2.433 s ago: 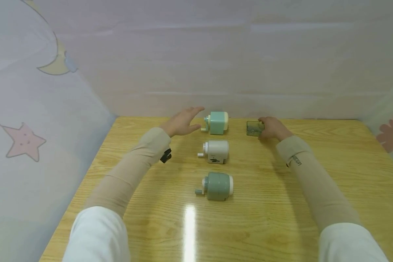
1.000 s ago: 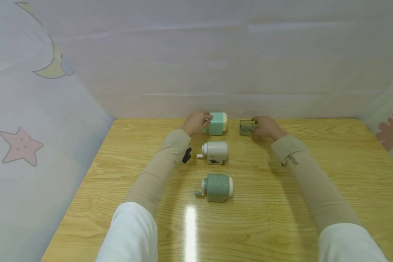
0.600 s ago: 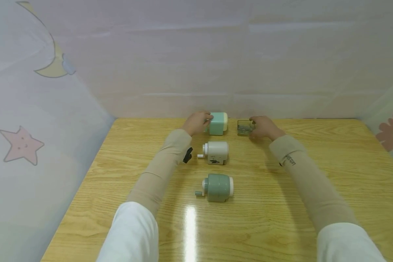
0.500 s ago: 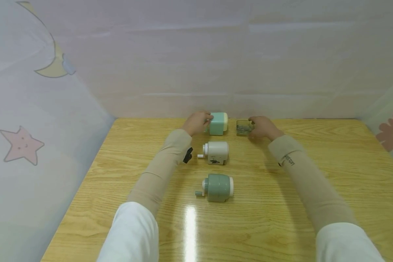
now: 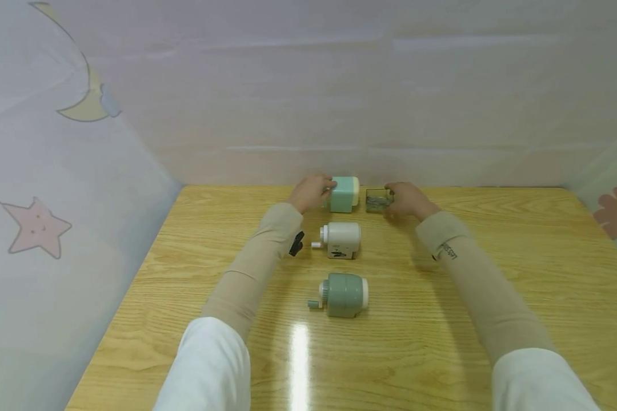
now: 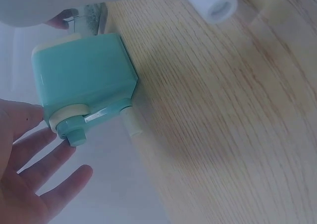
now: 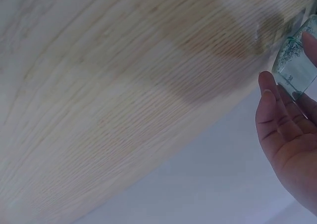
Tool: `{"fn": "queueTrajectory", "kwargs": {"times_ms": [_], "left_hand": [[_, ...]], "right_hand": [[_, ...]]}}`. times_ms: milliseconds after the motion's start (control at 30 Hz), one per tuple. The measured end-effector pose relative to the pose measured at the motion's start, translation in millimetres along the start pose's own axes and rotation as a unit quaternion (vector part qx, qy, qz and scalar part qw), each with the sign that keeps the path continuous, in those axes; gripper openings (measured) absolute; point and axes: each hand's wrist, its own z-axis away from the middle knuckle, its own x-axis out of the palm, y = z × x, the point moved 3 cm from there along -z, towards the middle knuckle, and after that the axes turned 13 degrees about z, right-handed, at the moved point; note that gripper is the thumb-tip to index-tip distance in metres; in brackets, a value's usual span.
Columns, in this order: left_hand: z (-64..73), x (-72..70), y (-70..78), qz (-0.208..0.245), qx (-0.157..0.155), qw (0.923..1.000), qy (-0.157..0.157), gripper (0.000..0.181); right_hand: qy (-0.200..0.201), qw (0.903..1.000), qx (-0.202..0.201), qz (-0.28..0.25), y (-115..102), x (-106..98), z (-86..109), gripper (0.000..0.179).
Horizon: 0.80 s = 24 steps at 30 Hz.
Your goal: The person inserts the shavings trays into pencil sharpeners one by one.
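Observation:
A teal pencil sharpener (image 5: 342, 195) with a cream end lies at the back of the table. My left hand (image 5: 311, 193) touches its crank end; in the left wrist view the fingers (image 6: 44, 162) are spread and fairly straight beside the crank hub. The thumb's place is hard to make out. To the right of the sharpener, my right hand (image 5: 409, 200) pinches a clear shavings drawer (image 5: 377, 200) with greyish bits inside. A small gap separates drawer and sharpener. The right wrist view shows the drawer (image 7: 295, 60) between thumb and fingers, partly cut off.
A white pencil sharpener (image 5: 343, 240) and a dark green one (image 5: 345, 295) lie in a column in front of the teal one, cranks to the left. The wooden table (image 5: 416, 354) meets a pale printed backdrop (image 5: 308, 114) behind.
My left hand has come right to the teal sharpener and stays there. My right hand has slid the drawer left, closer to the sharpener's cream end.

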Motion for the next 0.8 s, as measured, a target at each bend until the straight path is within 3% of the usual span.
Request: {"fn": "queueTrajectory", "kwargs": {"times_ms": [800], "left_hand": [[0.9,1.3,-1.3,0.009,-0.004,0.9999,-0.003,0.034]], "right_hand": [[0.000,0.9999,-0.008,-0.007,-14,3,-3.1,0.071]]}}
